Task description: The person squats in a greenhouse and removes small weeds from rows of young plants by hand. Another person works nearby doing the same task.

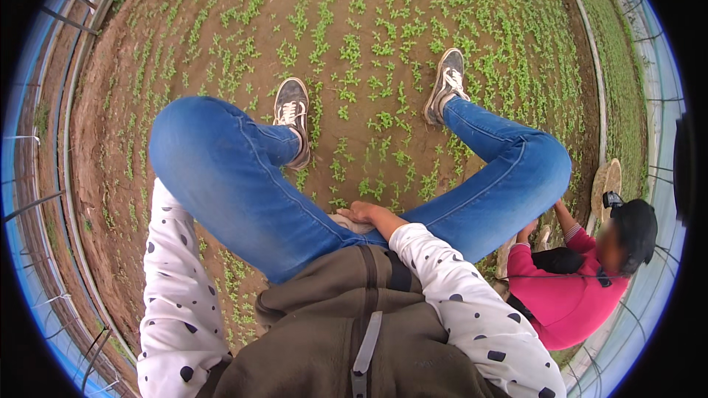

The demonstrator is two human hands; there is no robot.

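My right hand reaches between my thighs, its fingers bent against a pale cloth-like thing at the edge of the seat area; whether it grips this cannot be told. That arm comes from the right side of the picture, so it is the right one. My left arm, in a white spotted sleeve, runs down beside my left knee, and its hand is hidden behind the blue jeans. Green seedlings grow in the brown soil just beyond the visible hand.
My sneakers stand among rows of seedlings. At the right, a co-worker in a pink top sits close to my knee, near a round tan thing. A long pale pipe borders the bed; plastic-covered walls curve along both sides.
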